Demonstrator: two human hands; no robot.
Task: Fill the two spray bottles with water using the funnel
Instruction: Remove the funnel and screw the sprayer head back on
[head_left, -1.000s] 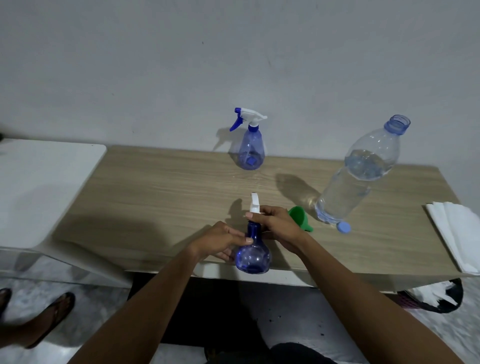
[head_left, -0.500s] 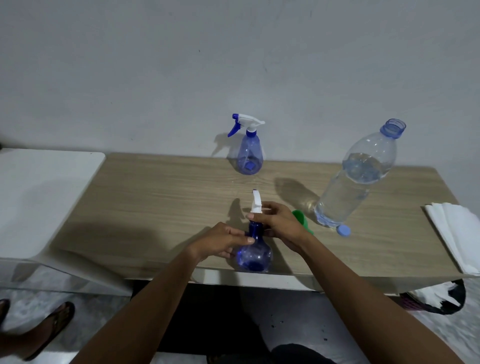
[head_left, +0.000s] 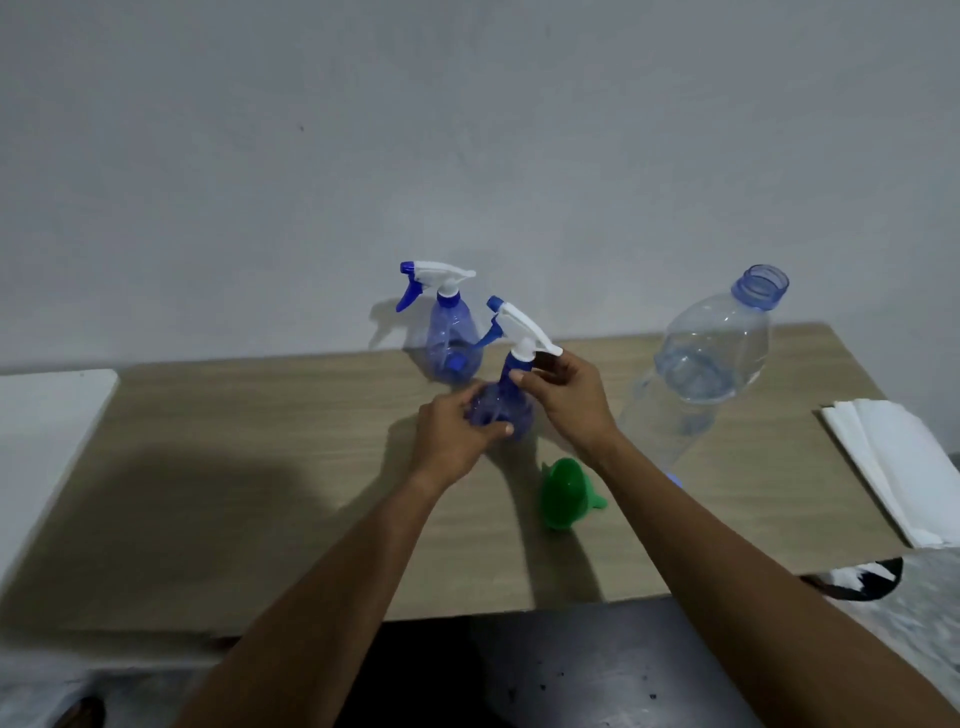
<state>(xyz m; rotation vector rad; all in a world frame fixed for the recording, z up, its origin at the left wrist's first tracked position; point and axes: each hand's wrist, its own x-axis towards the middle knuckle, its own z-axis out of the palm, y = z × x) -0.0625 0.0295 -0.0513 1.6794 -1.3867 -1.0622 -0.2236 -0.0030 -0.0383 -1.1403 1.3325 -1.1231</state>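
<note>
Closest to us is the front edge of the table (head_left: 218, 519), with both our forearms reaching out over it. Just past that the green funnel (head_left: 565, 496) lies on its side on the wood, tucked beside our right wrist and not touching either hand. A bit further out we've got the near spray bottle (head_left: 511, 410) between both hands. Our left hand (head_left: 451, 441) is wrapped round the round blue body from the left, fingers curled behind it and thumb across the front. Our right hand (head_left: 571, 397) comes in from the right and pinches the neck right under the white trigger head, so the head sticks up above the fingers and the body sits below them. The bottle's tilted, nozzle pointing up and to the left, and honestly we can't tell if its base is on the table or lifted. Right behind it the far spray bottle (head_left: 451, 338) stands upright with nobody touching it. Off to the right stands the big water bottle (head_left: 711, 358), cap off and partly full, and beyond that a stack of white napkins (head_left: 893, 462) sits at the table's right end. The grey wall (head_left: 467, 156) is behind everything.
</note>
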